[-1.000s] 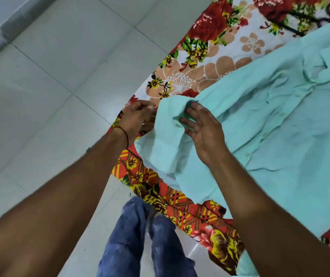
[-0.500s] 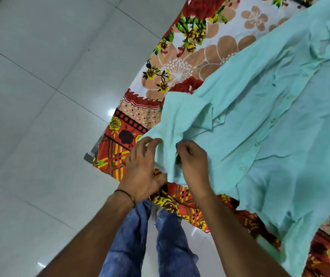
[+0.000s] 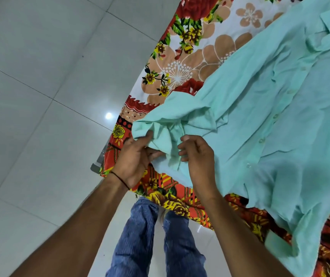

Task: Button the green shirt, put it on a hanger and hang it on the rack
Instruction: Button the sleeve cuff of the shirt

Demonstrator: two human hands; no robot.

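The light green shirt [image 3: 270,108] lies spread on a flowered bedsheet [image 3: 182,62], its collar at the top right and a row of small buttons [image 3: 261,140] running down the front. One sleeve end is bunched at the bed's near corner. My left hand [image 3: 134,158] grips that sleeve end from below, thumb on top of the cloth. My right hand [image 3: 197,154] pinches the same sleeve cloth with curled fingers, just right of the left hand. No hanger or rack shows in the head view.
Pale floor tiles [image 3: 40,96] fill the left half. The bed's corner with a grey frame piece [image 3: 96,166] sits just left of my left hand. My legs in blue jeans [image 3: 144,236] stand against the bed's edge.
Both hands came down and toward me along the sleeve to its end at the bed corner. The cloth there is more bunched than half a second ago.
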